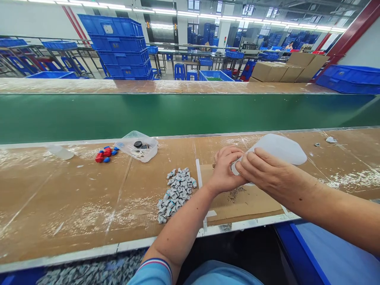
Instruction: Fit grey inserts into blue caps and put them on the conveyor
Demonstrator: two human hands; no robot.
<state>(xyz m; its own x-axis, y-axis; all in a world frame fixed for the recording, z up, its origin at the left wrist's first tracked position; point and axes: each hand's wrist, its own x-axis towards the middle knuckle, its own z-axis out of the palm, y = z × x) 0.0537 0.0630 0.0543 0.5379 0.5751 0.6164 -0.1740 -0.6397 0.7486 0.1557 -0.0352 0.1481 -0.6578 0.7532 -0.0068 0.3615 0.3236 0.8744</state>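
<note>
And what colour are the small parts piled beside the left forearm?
The small parts are grey, some with turquoise marks; best in head view.

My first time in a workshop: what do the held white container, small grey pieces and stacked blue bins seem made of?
White container: probably plastic; smooth, milky, seemingly translucent. Small grey pieces: likely moulded plastic, matte, with even colour and similar shapes. Stacked blue bins: apparently hard plastic, slightly glossy, thick rims.

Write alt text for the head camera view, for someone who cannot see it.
A person's left hand and right hand grip the narrow end of a translucent white container above a cardboard sheet on a workbench. A pile of small grey parts lies to the left; a green belt runs beyond.
</note>
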